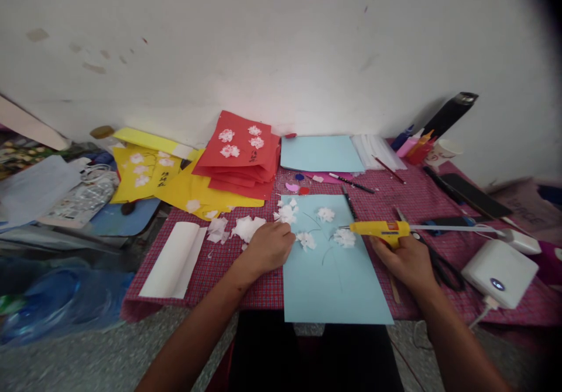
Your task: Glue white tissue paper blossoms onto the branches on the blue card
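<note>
A yellow hot glue gun is in my right hand, with fingers wrapped round its handle. Its nozzle points left over a white paper flower, and a long glue stick extends from its back. Beneath lies a light blue sheet bearing several white flowers and thin drawn dark lines. At the sheet's left edge, my left hand is closed, its fingertips pressed together; whatever they hold is hidden. Crumpled white paper pieces lie beside that hand. A paint palette rests just above the sheet.
Red sheets and yellow sheets are stacked at the back left. Folded white paper lies front left. Black scissors, a white power box, a phone and paint bottles are on the right.
</note>
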{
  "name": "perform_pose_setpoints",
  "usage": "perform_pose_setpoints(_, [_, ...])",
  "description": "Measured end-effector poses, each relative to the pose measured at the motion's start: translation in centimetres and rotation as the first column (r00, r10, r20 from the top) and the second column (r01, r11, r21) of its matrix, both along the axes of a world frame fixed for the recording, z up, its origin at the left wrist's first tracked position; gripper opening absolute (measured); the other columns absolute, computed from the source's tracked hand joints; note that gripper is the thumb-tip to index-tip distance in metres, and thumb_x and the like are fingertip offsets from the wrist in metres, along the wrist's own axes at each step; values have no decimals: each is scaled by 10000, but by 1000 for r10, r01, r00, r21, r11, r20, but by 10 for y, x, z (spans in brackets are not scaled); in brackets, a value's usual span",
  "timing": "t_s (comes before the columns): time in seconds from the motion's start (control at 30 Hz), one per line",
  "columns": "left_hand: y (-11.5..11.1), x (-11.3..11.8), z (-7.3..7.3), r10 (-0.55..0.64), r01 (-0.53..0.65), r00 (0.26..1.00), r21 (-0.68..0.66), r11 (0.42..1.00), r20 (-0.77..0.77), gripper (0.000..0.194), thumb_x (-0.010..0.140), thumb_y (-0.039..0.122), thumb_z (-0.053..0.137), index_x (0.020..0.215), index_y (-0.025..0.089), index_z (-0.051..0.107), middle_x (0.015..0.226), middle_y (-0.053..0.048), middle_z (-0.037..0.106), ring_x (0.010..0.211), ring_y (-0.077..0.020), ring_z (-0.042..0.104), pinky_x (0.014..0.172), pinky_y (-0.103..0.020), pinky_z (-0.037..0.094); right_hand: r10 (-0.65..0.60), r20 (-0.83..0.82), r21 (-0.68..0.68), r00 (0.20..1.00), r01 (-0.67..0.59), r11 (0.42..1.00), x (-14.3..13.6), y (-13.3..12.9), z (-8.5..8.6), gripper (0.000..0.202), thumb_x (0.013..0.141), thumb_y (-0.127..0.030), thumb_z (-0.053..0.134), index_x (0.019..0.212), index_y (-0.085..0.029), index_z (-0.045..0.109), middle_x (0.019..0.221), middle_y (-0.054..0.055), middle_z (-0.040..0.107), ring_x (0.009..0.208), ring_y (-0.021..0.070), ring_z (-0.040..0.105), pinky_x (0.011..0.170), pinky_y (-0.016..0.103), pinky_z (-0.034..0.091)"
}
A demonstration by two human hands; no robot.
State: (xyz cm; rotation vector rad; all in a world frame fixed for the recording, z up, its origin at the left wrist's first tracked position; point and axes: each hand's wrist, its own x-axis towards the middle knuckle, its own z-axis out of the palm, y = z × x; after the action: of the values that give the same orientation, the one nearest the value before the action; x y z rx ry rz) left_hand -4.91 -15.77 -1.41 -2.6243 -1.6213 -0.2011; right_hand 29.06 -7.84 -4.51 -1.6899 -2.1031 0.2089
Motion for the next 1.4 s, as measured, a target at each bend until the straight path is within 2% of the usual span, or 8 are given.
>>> perform_pose_setpoints(0.63, [3,13,7,-26,24,998,-40,999,-58,101,895,154,492,865,170,588,890,-65,575,841,-211,549,746,-362,451,22,-12,25,1000,-22,999,-2,-1,4,341,827,-496,567,773,-181,688,703,77,702,652,250,672,590,311,439])
perform_pose_setpoints(0.77, [2,11,9,-16,13,998,-40,999,-57,97,897,179,503,862,176,593,887,-65,577,831,-213,550,726,-358,449,1,-4,22,1000,-1,1000,-2,-1,4,351,819,-504,566,751,-182,689,635,77,680,623,253,665,558,312,427])
perform_pose_setpoints(0.97, [0,9,11,4,-4,1000,-25,1000,-18,143,930,238,481,889,184,607,884,-62,582,834,-208,557,722,-351,447,11,-43,4,999,-11,1000,-1,0,2,348,816,-515,565,788,-193,694,746,89,724,678,263,672,605,321,457])
perform_pose_setpoints(1.1, [0,9,10,-11,11,1000,-25,1000,-8,147,938,238,472,940,198,613,890,-56,585,833,-203,557,731,-345,444,10,-30,10,999,-9,1000,-1,0,2,353,819,-521,560,760,-196,685,736,87,718,684,263,675,613,321,456])
perform_pose_setpoints(1.4, [2,8,8,-19,17,999,-56,998,-37,120,912,199,495,862,185,604,868,-49,584,797,-198,555,713,-343,449,-7,-34,13,999,8,1000,-1,-1,0,341,811,-518,578,750,-196,670,717,90,709,659,257,671,587,317,444])
